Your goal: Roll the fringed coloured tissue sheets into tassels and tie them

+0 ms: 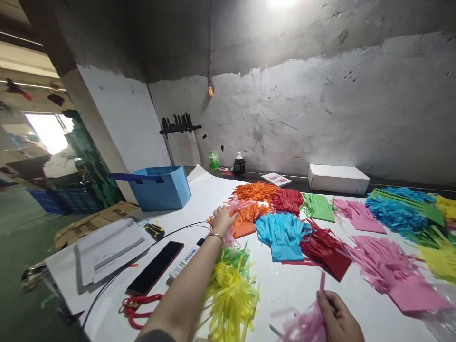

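Observation:
My left hand [221, 220] reaches across the table, palm down over pink paper strips [241, 205]. Its thumb and fingers are apart, and the strips lie against it. Right beside it is a bundle of orange fringed paper [246, 219]. Near the front edge of the view, my right hand [340, 316] pinches a pink paper tassel [306, 325] by its narrow upper end; its loose strips are blurred. A yellow tassel pile [233, 297] with green strips [233, 259] lies beside my left forearm. Blue fringed paper [285, 237] and dark red fringed paper [327, 251] lie between my hands.
More fringed bundles, including pink [409, 280], cover the right side. On the left are a black phone [156, 268], a red cord [133, 311], papers [114, 251], a yellow-black cutter [155, 231] and a blue box [166, 190]. A white box [338, 179] stands by the wall.

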Action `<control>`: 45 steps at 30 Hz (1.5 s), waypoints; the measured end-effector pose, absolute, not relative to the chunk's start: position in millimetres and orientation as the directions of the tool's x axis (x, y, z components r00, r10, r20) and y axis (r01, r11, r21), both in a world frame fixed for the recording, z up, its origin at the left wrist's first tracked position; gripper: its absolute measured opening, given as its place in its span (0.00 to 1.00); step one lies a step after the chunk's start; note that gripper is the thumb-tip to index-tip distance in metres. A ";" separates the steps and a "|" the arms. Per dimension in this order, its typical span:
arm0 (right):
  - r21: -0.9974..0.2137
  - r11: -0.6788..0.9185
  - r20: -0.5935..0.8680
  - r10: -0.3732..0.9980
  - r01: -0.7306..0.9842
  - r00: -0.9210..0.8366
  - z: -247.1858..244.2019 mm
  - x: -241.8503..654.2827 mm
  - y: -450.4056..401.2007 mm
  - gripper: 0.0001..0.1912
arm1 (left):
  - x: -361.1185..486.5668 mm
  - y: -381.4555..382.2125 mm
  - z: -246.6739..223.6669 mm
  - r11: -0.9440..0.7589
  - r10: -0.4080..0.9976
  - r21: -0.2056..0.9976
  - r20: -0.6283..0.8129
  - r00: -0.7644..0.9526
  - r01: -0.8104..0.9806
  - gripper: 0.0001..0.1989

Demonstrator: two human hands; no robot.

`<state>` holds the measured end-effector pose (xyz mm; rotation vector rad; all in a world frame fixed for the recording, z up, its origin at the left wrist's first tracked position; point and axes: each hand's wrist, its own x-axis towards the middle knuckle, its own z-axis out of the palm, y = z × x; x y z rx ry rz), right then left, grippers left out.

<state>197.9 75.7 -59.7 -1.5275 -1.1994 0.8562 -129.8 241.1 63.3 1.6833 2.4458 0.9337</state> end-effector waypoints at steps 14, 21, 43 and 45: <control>-0.178 0.775 0.885 0.396 0.607 -0.246 18.8 168.3 79.8 0.30 | -23.6 140.2 69.5 -0.696 0.640 0.091 0.528 0.559 0.712 0.11; 0.109 0.697 0.705 0.449 0.709 -0.549 -5.8 264.8 -2.5 0.20 | 64.4 20.0 -1.5 -0.911 0.358 0.002 0.497 0.790 0.412 0.10; -0.199 0.257 0.487 0.864 0.946 -0.132 -96.2 295.6 -104.6 0.37 | 112.6 -39.6 -59.5 -0.772 0.627 0.287 0.206 0.751 0.567 0.21; -0.183 0.253 0.459 0.877 0.950 -0.145 -99.4 305.7 -110.8 0.38 | 108.4 -25.8 -60.5 -0.720 0.694 0.197 0.210 0.689 0.665 0.20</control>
